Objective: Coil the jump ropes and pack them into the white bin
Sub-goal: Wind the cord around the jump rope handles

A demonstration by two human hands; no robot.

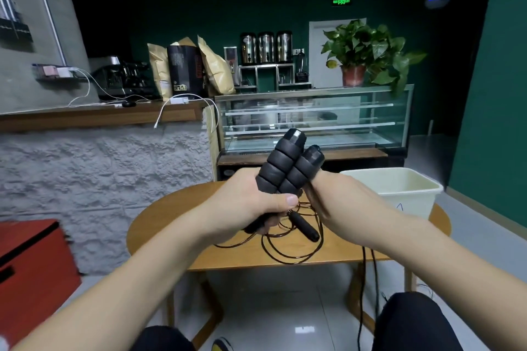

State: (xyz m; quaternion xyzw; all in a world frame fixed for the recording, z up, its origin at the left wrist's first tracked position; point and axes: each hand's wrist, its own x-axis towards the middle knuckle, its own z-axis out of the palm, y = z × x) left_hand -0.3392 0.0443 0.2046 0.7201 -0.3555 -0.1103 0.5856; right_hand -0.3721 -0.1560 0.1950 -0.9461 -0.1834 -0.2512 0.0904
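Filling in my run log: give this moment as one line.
left hand: grips foam handles | right hand: on the handles, grip hidden | second rope: loose on table | white bin: on table

From my remote view, both forearms enter from the lower edge of the frame, bare to the elbow with no sleeves visible. The left hand point(251, 202) and right hand point(339, 202) carry no gloves, rings, or watch. At the bottom of the frame I see both knees covered in black trousers point(410, 322). A dark shoe with a yellow toe point(221, 344) shows at bottom centre.
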